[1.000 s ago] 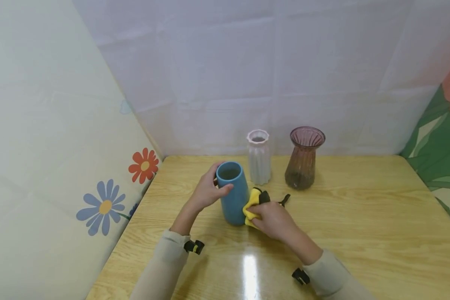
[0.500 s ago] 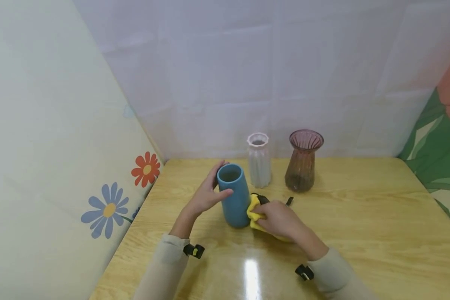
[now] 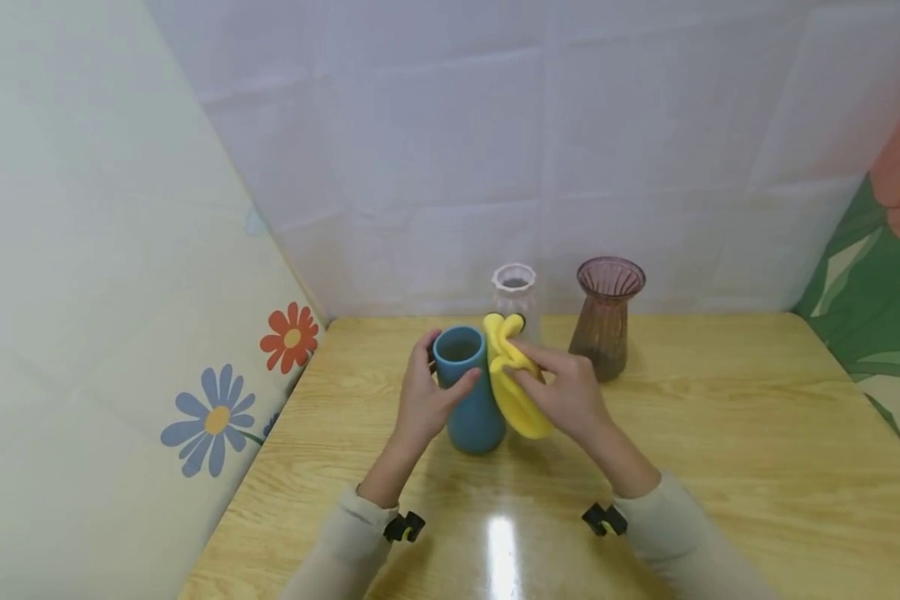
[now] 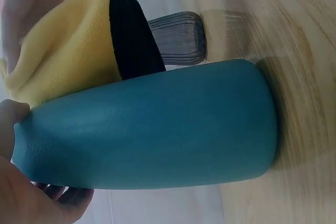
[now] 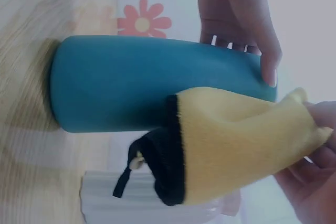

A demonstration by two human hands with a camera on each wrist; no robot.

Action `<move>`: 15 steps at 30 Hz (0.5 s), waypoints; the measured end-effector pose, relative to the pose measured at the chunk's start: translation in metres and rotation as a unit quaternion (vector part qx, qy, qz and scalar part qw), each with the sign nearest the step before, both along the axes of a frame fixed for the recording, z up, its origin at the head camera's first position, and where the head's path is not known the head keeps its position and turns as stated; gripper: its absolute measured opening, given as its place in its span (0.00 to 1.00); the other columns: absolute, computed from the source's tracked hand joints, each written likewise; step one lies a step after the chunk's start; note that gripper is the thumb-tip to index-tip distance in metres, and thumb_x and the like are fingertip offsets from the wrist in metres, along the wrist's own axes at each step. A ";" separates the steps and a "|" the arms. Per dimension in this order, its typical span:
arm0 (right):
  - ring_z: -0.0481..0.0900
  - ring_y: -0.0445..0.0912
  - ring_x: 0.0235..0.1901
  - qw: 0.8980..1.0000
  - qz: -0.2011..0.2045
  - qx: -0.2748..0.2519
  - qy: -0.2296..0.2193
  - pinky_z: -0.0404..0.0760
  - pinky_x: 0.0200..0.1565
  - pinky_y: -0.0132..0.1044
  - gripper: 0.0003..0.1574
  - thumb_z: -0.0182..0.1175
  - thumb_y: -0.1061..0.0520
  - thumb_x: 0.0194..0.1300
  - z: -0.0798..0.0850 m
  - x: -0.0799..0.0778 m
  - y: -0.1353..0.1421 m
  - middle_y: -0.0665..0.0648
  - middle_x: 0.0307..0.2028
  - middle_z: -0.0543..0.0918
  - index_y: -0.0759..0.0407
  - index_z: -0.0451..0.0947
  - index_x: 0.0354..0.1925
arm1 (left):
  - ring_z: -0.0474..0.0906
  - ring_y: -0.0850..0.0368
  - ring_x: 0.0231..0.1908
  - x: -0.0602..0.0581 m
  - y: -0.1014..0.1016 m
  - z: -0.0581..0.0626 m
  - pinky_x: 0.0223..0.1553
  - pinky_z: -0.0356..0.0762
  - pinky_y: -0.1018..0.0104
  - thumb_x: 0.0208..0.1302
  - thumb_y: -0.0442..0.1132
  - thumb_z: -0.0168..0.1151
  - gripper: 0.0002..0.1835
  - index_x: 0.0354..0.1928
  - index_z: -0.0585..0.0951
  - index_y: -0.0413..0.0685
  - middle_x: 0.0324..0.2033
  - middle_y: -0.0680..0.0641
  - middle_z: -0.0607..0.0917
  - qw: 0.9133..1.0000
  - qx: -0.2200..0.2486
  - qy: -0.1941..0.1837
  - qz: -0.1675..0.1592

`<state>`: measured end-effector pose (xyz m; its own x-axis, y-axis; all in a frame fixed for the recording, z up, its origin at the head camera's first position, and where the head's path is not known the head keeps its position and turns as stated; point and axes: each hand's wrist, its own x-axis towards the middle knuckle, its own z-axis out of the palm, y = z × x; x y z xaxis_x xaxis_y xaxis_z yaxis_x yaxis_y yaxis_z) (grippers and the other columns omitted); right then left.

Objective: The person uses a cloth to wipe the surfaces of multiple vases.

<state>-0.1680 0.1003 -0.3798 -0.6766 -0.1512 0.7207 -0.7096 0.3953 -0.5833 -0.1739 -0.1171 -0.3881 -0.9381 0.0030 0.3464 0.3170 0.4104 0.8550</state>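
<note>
"Well, fingers first?"

"Left hand (image 3: pixel 427 398) — thumb and fingers curled round the blue vase (image 3: pixel 476 421), near its rim. Right hand (image 3: pixel 574 398) — thumb and fingers pinching the yellow cloth (image 3: pixel 521 408)."

"Cloth where?"

"Against the vase's right side, seen from the head. Vase stands base-down on the wooden table (image 3: pixel 720 433)."

"Beyond?"

"Pale vase (image 3: pixel 515 302), partly hidden behind the cloth; purple glass vase (image 3: pixel 606 325) farther right."

No text, label, brand, number or sign can be read in any view.
</note>
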 end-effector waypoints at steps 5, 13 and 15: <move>0.89 0.51 0.41 1.000 0.017 -0.003 -0.009 0.87 0.36 0.39 0.23 0.74 0.63 0.58 -0.006 -0.006 -0.008 0.60 0.48 0.88 0.62 0.86 0.53 | 0.73 0.40 0.63 -0.001 -0.001 0.002 0.65 0.70 0.41 0.57 0.46 0.76 0.46 0.72 0.63 0.39 0.63 0.40 0.75 1.000 -0.020 -0.013 0.010; 0.89 0.48 0.37 0.999 0.035 -0.001 -0.020 0.86 0.33 0.34 0.22 0.73 0.63 0.60 -0.014 -0.005 -0.014 0.60 0.48 0.88 0.63 0.85 0.54 | 0.74 0.43 0.61 -0.008 -0.005 0.002 0.64 0.72 0.42 0.57 0.45 0.75 0.43 0.70 0.65 0.39 0.59 0.42 0.77 0.999 -0.041 -0.005 -0.008; 0.88 0.47 0.34 0.999 0.035 -0.002 -0.020 0.85 0.32 0.32 0.22 0.73 0.63 0.59 -0.016 -0.003 -0.016 0.61 0.46 0.89 0.64 0.85 0.53 | 0.75 0.44 0.60 -0.009 -0.007 0.003 0.64 0.72 0.42 0.57 0.44 0.75 0.42 0.70 0.66 0.40 0.58 0.42 0.78 0.999 -0.043 -0.008 -0.018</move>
